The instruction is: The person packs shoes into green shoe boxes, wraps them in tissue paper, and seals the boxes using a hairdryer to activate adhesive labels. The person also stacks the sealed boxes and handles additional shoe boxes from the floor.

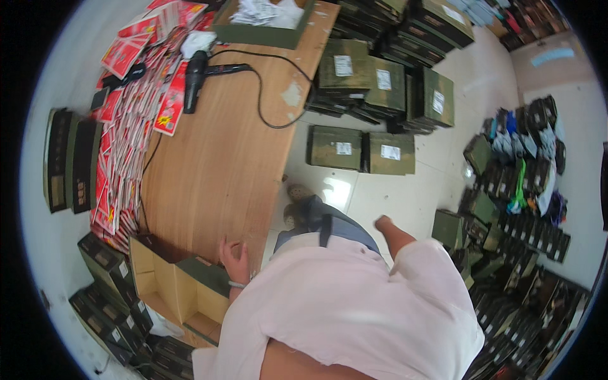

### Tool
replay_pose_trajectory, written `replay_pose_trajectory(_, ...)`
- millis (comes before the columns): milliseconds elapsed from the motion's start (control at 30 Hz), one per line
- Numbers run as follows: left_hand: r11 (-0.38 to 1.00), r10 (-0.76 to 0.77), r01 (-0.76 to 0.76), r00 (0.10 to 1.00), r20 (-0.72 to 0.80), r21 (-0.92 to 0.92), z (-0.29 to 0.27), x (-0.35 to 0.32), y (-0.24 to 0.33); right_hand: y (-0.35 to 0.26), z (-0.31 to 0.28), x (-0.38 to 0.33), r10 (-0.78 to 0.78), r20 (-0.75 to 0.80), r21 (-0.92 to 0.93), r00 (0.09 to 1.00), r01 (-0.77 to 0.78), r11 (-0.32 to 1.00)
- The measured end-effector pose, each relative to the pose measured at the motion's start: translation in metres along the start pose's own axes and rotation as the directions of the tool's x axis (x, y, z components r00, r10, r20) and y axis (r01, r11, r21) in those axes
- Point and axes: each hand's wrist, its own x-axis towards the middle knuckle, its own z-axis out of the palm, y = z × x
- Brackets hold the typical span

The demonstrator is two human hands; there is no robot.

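My left hand [235, 261] is over the near edge of the wooden table [209, 183], fingers apart and nothing in them. Right beside it, an open cardboard box [183, 288] shows its bare tan inside and dark green outer wall. My right hand [384, 223] hangs out to the right over the floor, away from the table and touching nothing I can see. Its fingers are too small and foreshortened to read. Farther up the table lies a black hair dryer [195, 82] with its cord looping toward the table's right edge.
Red printed leaflets [126, 145] lie heaped along the table's left side. A green box [263, 28] of crumpled white paper stands at the far end. Green shoebox-like cartons [345, 66] are stacked on the tiled floor, with more stacks [513, 209] along the right wall.
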Motion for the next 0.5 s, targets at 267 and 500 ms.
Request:
replay_pose_trajectory(267,0.973,0.203,-0.162,0.936,0.288,-0.162,0.082,0.058,0.087,0.12,0.015,-0.049,0.073,0.075,0.74,0.995,-0.104,0.664)
replay_pose_trajectory(500,0.961,0.204,-0.265,0.874,0.44,0.08,0.187,0.035,0.136,0.114,0.03,0.021,-0.27,-0.058,0.324,0.961,0.274,0.906)
